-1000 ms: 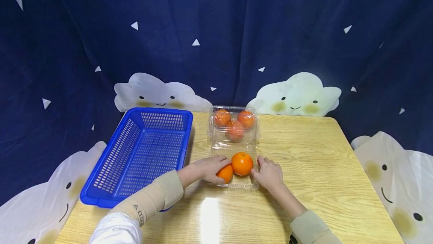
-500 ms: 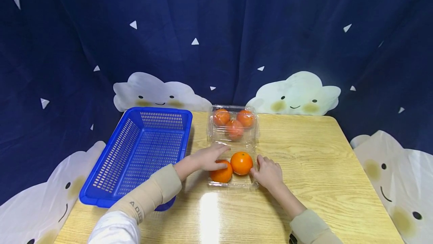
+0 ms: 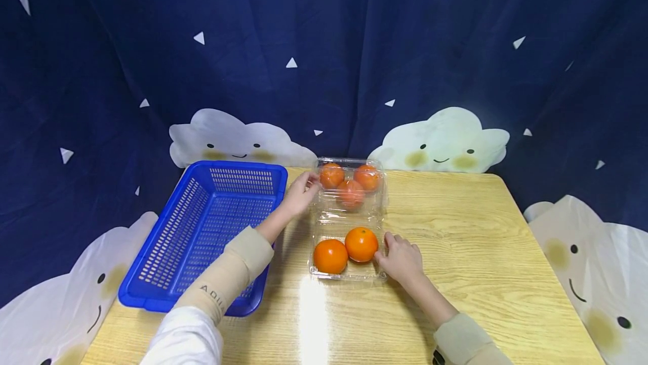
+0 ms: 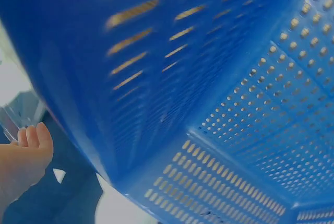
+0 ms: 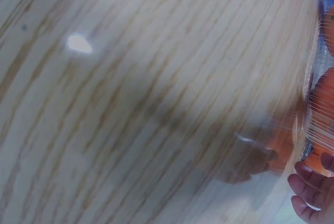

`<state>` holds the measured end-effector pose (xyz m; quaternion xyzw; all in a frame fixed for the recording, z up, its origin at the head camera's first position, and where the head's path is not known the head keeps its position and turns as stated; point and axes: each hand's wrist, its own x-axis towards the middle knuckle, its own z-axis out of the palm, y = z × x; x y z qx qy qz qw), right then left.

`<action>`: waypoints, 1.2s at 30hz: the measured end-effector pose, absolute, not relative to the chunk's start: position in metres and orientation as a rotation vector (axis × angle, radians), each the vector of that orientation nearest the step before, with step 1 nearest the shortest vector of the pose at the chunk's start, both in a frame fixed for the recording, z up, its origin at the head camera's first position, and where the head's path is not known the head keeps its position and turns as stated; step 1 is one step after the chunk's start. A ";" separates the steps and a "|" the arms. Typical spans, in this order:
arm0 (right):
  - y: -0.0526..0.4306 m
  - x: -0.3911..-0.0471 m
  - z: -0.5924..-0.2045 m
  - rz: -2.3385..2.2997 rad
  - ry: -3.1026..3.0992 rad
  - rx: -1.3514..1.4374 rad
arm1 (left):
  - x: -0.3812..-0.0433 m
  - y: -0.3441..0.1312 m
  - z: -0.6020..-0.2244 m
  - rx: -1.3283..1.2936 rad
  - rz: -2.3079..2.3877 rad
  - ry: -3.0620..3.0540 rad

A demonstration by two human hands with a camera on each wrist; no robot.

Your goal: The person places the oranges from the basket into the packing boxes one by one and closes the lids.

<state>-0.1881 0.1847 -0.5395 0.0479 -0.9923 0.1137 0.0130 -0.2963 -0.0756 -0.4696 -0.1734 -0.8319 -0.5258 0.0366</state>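
My left hand (image 3: 301, 192) has its fingertips at the left edge of the far half of a clear plastic clamshell (image 3: 331, 218). In the left wrist view the left hand (image 4: 26, 161) shows beside the clear plastic, fingers slightly bent. My right hand (image 3: 402, 258) holds the right rim of the clamshell's near half, its thumb close to an orange (image 3: 361, 244). Another orange (image 3: 330, 256) lies to the left of that one in the near half. Several fingers of the right hand (image 5: 310, 190) curl at the clamshell's side in the right wrist view. Three oranges (image 3: 351, 194) show through clear plastic at the far end.
A blue perforated basket (image 3: 280, 207) stands left of the clamshell, under and beside my left forearm. Wooden tabletop (image 3: 455, 230) extends to the right. A dark blue curtain (image 3: 324, 27) with clouds and triangles hangs behind the table.
My left hand has let go of the left orange in the near half and moved away to the far half's left edge. That orange now sits slightly further left. The right hand stays put.
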 end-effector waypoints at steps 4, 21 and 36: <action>0.185 -0.188 -0.540 0.353 -3.091 0.149 | -0.330 -0.084 -0.505 -0.368 -1.745 -2.469; 0.185 -0.188 -0.540 0.353 -3.103 0.143 | -0.396 -0.096 -0.574 -0.123 -2.398 -2.422; 0.185 -0.189 -0.543 0.372 -3.084 0.145 | -0.386 -0.086 -0.560 -0.149 -2.532 -2.499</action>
